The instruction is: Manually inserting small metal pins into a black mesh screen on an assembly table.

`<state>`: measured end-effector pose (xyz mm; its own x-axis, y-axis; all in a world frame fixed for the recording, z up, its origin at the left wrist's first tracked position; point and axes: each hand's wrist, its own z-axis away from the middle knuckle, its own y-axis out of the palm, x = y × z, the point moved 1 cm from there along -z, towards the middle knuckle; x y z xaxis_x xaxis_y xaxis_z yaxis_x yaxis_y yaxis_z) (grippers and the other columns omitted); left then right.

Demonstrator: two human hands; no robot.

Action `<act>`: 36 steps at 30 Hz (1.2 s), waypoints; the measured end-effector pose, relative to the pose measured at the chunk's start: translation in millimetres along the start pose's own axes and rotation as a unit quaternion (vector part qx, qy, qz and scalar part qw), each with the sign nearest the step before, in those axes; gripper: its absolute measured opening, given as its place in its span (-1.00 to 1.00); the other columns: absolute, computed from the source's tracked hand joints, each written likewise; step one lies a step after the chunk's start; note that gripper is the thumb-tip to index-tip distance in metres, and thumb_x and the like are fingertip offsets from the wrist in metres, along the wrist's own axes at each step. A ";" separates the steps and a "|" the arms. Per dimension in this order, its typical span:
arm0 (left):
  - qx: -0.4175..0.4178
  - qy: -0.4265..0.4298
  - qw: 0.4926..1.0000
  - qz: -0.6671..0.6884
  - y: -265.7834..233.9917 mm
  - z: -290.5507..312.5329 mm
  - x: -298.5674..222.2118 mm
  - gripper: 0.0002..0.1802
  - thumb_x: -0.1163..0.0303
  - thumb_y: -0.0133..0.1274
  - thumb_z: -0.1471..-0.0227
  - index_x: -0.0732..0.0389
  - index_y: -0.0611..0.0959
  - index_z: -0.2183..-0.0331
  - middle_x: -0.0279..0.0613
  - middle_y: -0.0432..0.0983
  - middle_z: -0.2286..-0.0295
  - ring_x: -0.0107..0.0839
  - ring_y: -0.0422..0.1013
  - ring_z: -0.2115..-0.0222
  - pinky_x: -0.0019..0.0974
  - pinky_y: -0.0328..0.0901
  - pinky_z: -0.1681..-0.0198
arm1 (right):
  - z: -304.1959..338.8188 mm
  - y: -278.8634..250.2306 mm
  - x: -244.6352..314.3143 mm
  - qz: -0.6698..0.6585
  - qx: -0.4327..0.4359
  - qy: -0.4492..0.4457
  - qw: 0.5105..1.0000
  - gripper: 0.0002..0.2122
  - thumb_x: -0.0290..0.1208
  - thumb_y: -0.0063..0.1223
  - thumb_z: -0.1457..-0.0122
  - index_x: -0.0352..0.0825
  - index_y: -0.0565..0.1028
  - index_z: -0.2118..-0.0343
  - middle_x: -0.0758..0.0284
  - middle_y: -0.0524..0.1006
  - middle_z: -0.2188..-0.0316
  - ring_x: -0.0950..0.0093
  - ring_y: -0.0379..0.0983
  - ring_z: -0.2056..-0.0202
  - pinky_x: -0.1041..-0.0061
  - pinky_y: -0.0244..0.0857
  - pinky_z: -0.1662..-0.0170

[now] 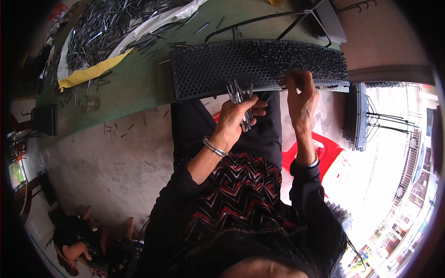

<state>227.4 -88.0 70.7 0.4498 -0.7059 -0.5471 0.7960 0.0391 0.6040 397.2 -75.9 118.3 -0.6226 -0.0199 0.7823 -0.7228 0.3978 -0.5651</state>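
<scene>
My left hand [228, 121] is closed round a loose bundle of thin, grey metallic-looking strips [237, 96], which stick out above and below the fingers. It is over my lap, just in front of a long black panel [204, 69] full of small holes. Many dark strips stand in the holes along the panel's right part; the left part shows bare holes. My right hand [303, 99] is at the panel's near edge, right of centre, thumb and fingers pinched together. Whatever is between those fingertips is too small or hidden to make out.
The panel lies on a green table [139, 95]. A large heap of strips [99, 34] rests on white sheeting at the far left, beside a yellow strip of material [95, 73] and a glass jar [89, 103]. A red plastic chair [327, 157] is at right. Another person [74, 250] is at lower left.
</scene>
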 end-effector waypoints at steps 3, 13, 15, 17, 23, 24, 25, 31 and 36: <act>0.000 -0.024 1.000 0.012 1.7 0.3 0.5 -0.77 0.28 0.14 -0.04 0.19 0.59 0.28 -0.13 0.61 0.37 -0.41 0.54 0.42 -0.42 0.29 0.49 | -5.0 7.5 -7.6 0.038 -0.049 -0.051 0.997 -0.94 -0.54 0.04 -0.16 -0.37 0.45 0.31 0.32 0.59 0.49 0.57 0.55 0.43 0.59 0.36 0.32; 0.005 -0.011 0.997 0.074 1.3 -1.1 3.4 -0.75 0.29 0.12 -0.06 0.23 0.57 0.24 -0.12 0.60 0.40 -0.37 0.54 0.42 -0.37 0.37 0.46 | -5.8 13.8 -10.1 0.094 -0.040 -0.082 0.991 -0.94 -0.54 0.04 -0.15 -0.35 0.43 0.32 0.29 0.56 0.52 0.52 0.55 0.48 0.57 0.35 0.40; 0.006 -0.013 0.997 0.081 1.6 -2.5 4.3 -0.75 0.30 0.11 -0.06 0.22 0.57 0.24 -0.12 0.60 0.40 -0.37 0.54 0.41 -0.37 0.37 0.45 | -6.0 13.3 -8.4 0.098 -0.037 -0.079 0.991 -0.94 -0.54 0.04 -0.15 -0.35 0.43 0.32 0.29 0.56 0.53 0.52 0.55 0.49 0.57 0.35 0.41; 0.009 -0.016 0.996 0.087 1.8 -2.2 4.5 -0.76 0.31 0.11 -0.07 0.22 0.57 0.23 -0.12 0.60 0.40 -0.37 0.54 0.41 -0.36 0.38 0.45 | -5.5 12.0 -8.5 0.104 -0.035 -0.075 0.991 -0.94 -0.54 0.04 -0.15 -0.35 0.43 0.32 0.29 0.56 0.53 0.52 0.55 0.49 0.56 0.35 0.41; 0.026 -0.019 0.991 0.130 0.1 -3.5 7.3 -0.76 0.32 0.09 -0.08 0.24 0.56 0.22 -0.11 0.58 0.38 -0.33 0.53 0.37 -0.23 0.47 0.32 | -10.1 11.3 -11.1 0.123 -0.026 -0.103 0.987 -0.94 -0.54 0.04 -0.15 -0.36 0.42 0.34 0.28 0.56 0.53 0.49 0.55 0.50 0.54 0.35 0.42; 0.029 -0.022 0.990 0.139 -0.2 -3.3 7.8 -0.76 0.33 0.09 -0.08 0.24 0.55 0.21 -0.10 0.57 0.37 -0.32 0.53 0.36 -0.19 0.48 0.29 | -9.3 11.7 -10.6 0.133 -0.030 -0.107 0.985 -0.94 -0.54 0.04 -0.15 -0.35 0.42 0.34 0.28 0.56 0.53 0.48 0.54 0.49 0.53 0.35 0.41; 0.033 -0.024 0.988 0.148 -0.3 -3.2 7.9 -0.75 0.34 0.08 -0.08 0.25 0.55 0.21 -0.09 0.57 0.36 -0.31 0.52 0.34 -0.16 0.48 0.26 | -8.7 12.4 -10.1 0.143 -0.033 -0.111 0.983 -0.94 -0.54 0.04 -0.15 -0.35 0.42 0.34 0.27 0.55 0.53 0.46 0.54 0.49 0.52 0.35 0.41; 0.040 -0.031 0.988 0.148 -2.1 -5.2 9.1 -0.71 0.27 0.06 -0.10 0.25 0.54 0.18 -0.08 0.56 0.32 -0.30 0.51 0.30 -0.10 0.46 0.25 | -8.7 13.2 -1.2 0.160 -0.025 -0.133 0.978 -0.95 -0.56 0.04 -0.14 -0.34 0.43 0.35 0.29 0.55 0.51 0.46 0.53 0.46 0.51 0.35 0.39; 0.040 -0.032 0.990 0.135 -2.4 -6.4 10.5 -0.66 0.23 0.05 -0.11 0.26 0.51 0.16 -0.06 0.56 0.33 -0.27 0.51 0.31 -0.10 0.46 0.26 | -14.2 7.8 -4.3 0.106 0.004 -0.121 0.987 -0.94 -0.57 0.03 -0.14 -0.34 0.44 0.33 0.28 0.54 0.50 0.43 0.52 0.48 0.49 0.35 0.39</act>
<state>232.8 -91.0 59.9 0.6132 -0.7205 -0.3240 0.6150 0.1779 0.7682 398.5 -59.6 114.3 -0.8124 -0.1557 0.5620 -0.5709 0.4089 -0.7120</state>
